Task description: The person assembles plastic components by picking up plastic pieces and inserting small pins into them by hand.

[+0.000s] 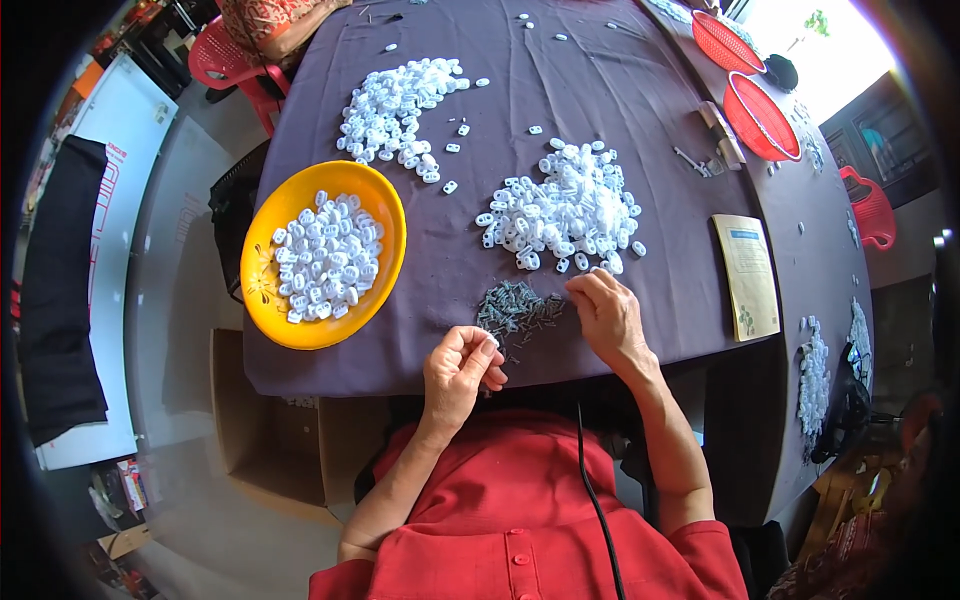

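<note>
My left hand is closed at the table's near edge, thumb and fingers pinching a small white plastic piece that mostly hides behind them. To its right, my right hand has its fingertips pressed together; whatever they hold, if anything, is too small to make out. Between the hands lies a heap of small dark screw-like pins. Just beyond is a large pile of white oval plastic pieces with holes in them. A yellow bowl on the left holds many similar pieces.
Another white pile lies farther back on the dark tablecloth. To the right are a yellowish booklet, a cylindrical container and red baskets. Another person's arm rests at the far left. A cardboard box stands below.
</note>
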### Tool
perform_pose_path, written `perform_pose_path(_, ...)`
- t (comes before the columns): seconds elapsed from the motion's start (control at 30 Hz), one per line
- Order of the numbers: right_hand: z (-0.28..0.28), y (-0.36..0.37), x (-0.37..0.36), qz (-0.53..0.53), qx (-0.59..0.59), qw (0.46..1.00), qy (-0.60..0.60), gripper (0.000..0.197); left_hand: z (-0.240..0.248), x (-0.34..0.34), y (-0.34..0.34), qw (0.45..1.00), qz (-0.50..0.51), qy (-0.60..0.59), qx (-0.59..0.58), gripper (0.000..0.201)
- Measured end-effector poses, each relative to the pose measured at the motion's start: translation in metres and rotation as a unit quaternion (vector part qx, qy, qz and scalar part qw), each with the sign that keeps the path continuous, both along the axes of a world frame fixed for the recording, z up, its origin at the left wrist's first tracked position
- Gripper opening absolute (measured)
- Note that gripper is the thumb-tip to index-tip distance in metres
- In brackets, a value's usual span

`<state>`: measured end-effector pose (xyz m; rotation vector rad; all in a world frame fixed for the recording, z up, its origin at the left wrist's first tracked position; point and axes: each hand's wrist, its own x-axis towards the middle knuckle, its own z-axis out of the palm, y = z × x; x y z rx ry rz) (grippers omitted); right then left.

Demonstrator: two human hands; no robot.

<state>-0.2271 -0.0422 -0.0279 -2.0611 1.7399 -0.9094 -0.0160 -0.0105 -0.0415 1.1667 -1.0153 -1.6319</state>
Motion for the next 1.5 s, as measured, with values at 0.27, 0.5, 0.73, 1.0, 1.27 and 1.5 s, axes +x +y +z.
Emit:
perform_pose_path(0.27, 0.004, 0.006, -0.001, 0.053, 0.014, 0.998, 0.042, 0.009, 0.003, -0.017, 0.012, 0.972, -0.109, -0.118, -0.171, 0.006)
perform_pose_path(0.5, -0.001, 0.002, -0.001, 0.055, 0.027, 0.996, 0.059, 0.007, -0.005, -0.025, -0.019, 0.970, -0.067, -0.127, -0.199, 0.007)
perform_pose_path(0.73, -0.010, 0.003, -0.005, 0.072, -0.001, 0.994, 0.081, 0.011, -0.002, -0.039, -0.015, 0.949, -0.099, -0.160, -0.253, 0.006)
perform_pose_path(1.0, -0.006, 0.003, -0.008, 0.105, 0.035, 0.992, 0.064, 0.007, -0.007, -0.052, -0.017, 0.937, -0.119, -0.197, -0.262, 0.007)
perform_pose_path(1.27, -0.005, 0.002, -0.008, 0.112, 0.050, 0.992, 0.009, 0.007, -0.002, -0.054, -0.017, 0.970, -0.073, -0.130, -0.192, 0.008)
perform_pose_path(1.5, 0.003, 0.001, -0.006, 0.108, 0.079, 0.991, -0.012, 0.007, -0.010, -0.055, -0.016, 0.965, -0.061, -0.118, -0.225, 0.007)
